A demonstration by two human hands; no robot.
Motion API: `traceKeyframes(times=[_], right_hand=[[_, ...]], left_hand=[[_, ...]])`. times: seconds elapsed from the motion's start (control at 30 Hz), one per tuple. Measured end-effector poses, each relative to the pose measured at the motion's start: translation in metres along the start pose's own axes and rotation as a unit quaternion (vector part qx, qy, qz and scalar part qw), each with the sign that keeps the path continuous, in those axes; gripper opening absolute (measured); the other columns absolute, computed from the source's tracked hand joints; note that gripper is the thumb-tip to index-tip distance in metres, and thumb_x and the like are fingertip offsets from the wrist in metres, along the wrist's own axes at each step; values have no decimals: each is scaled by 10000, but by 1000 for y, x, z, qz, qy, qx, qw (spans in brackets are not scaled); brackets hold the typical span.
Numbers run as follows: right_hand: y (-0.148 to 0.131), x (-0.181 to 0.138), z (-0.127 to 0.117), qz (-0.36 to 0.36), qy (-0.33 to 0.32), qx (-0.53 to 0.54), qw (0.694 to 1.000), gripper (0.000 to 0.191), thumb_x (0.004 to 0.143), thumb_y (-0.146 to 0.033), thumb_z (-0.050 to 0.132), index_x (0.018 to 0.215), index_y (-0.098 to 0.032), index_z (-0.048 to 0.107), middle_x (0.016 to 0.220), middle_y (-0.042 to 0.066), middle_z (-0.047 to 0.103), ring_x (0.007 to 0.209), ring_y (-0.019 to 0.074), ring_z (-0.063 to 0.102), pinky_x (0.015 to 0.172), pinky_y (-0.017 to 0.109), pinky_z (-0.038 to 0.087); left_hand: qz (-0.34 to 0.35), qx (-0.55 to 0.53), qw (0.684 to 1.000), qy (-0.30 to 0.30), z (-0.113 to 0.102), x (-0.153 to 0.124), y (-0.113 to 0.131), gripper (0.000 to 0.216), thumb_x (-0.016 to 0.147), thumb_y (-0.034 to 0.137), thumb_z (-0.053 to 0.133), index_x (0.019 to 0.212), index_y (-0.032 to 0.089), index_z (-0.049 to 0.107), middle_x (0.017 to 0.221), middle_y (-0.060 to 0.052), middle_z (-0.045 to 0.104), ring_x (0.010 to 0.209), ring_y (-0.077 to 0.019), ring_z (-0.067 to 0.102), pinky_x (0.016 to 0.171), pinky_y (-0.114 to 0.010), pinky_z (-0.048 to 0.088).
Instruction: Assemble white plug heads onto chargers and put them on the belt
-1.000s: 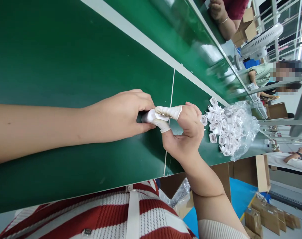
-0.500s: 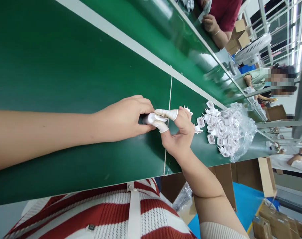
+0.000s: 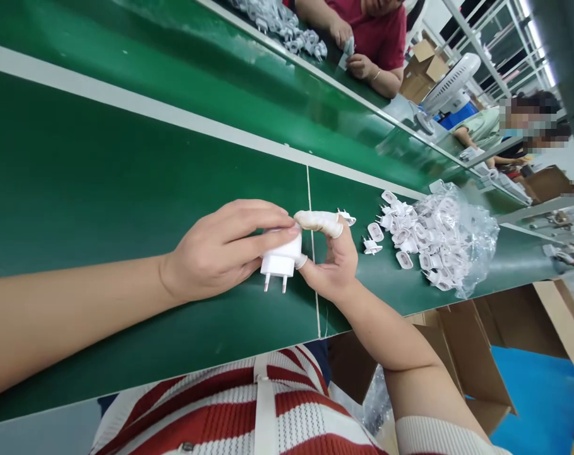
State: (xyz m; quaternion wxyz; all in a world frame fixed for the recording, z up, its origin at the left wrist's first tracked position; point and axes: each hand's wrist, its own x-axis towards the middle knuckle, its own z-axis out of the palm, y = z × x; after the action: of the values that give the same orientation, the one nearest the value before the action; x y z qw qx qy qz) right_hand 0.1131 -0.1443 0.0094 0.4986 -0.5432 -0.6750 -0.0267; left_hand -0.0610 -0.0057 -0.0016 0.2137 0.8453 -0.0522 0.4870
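Observation:
A white two-pin plug charger (image 3: pixel 280 258) is held between both hands above the green bench, its two metal pins pointing toward my body. My left hand (image 3: pixel 230 246) is closed on it from the left, fingers lying over its top. From the right, my right hand (image 3: pixel 331 253) pinches its other end, with white finger cots on the thumb and index finger. Part of the charger is hidden under my fingers. Closest to my right hand lie a few loose white plug pieces (image 3: pixel 372 246), with a heap of similar plug pieces (image 3: pixel 405 234) beyond them.
A clear plastic bag (image 3: pixel 478 246) lies over the heap's far side. A glass-like partition edge (image 3: pixel 362 110) runs along the bench's back, where co-workers sit behind it. Open cardboard boxes (image 3: pixel 476 354) stand below the front edge at right, beside a blue surface (image 3: pixel 533 392).
The charger has turned, so its pins now show facing my body. My left fingers have shifted over its top. The camera view has tilted and moved slightly.

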Motion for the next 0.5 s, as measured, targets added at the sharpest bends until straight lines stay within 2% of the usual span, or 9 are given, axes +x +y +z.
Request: traceKeyframes(times=[0.1, 0.17, 0.23, 0.27, 0.33, 0.4, 0.43, 0.5], right_hand=[[-7, 1, -2, -22, 7, -36, 999, 279, 990, -279, 699, 1255, -239, 622, 1218, 80, 752, 1127, 224, 723, 991, 423, 602], [-7, 3, -5, -7, -15, -52, 999, 292, 1001, -365, 691, 1248, -222, 628, 1203, 93, 759, 1105, 225, 731, 982, 423, 604], [-2, 7, -14, 30, -48, -69, 996, 363, 985, -464, 706, 1238, -211, 647, 1198, 103, 761, 1104, 229, 733, 992, 425, 603], [4, 10, -20, 57, -47, -77, 994, 382, 979, -487, 708, 1234, -206, 657, 1199, 103, 761, 1105, 227, 732, 1000, 421, 601], [19, 15, -39, 124, 0, -101, 987, 357, 991, -455, 688, 1235, -195, 671, 1197, 101, 763, 1106, 218, 729, 1015, 415, 593], [34, 21, -60, 202, 55, -152, 966, 297, 1011, -359, 643, 1244, -179, 679, 1181, 102, 771, 1099, 220, 723, 1023, 421, 579], [40, 23, -70, 243, 47, -195, 949, 290, 997, -327, 653, 1240, -175, 692, 1176, 102, 773, 1112, 235, 712, 1033, 435, 566], [45, 25, -84, 313, -31, -281, 907, 334, 959, -347, 708, 1245, -175, 724, 1198, 118, 763, 1170, 290, 677, 1051, 473, 537]], left_hand=[[10, 3, 1000, 1, 0, 0, 1, 487, 967, 62, 673, 1397, 291, 662, 1252, -84, 778, 1174, -253, 745, 1017, -394, 605], [9, -7, 1000, -11, 1, -1, 3, 486, 963, 61, 672, 1393, 288, 664, 1240, -85, 781, 1162, -249, 746, 1011, -393, 606], [-31, -19, 999, -19, 2, -2, 6, 429, 966, 89, 683, 1347, 286, 692, 1228, -72, 782, 1129, -231, 749, 991, -369, 611], [-77, -16, 997, -21, 3, -1, 6, 367, 968, 125, 701, 1299, 285, 720, 1219, -59, 785, 1111, -223, 750, 982, -356, 613], [-219, 1, 976, -19, 2, 4, 2, 270, 948, 235, 773, 1216, 267, 767, 1206, -40, 793, 1080, -222, 754, 987, -354, 615], [-381, 1, 924, -17, -3, 16, -12, 364, 904, 339, 836, 1245, 232, 769, 1211, -38, 801, 1056, -237, 761, 1010, -397, 615], [-444, -8, 896, -13, -8, 25, -22, 447, 887, 376, 851, 1287, 201, 752, 1225, -48, 800, 1053, -246, 762, 1028, -428, 609], [-523, -7, 852, -6, -22, 44, -45, 545, 896, 434, 837, 1335, 135, 714, 1263, -68, 785, 1074, -262, 751, 1066, -482, 587]])
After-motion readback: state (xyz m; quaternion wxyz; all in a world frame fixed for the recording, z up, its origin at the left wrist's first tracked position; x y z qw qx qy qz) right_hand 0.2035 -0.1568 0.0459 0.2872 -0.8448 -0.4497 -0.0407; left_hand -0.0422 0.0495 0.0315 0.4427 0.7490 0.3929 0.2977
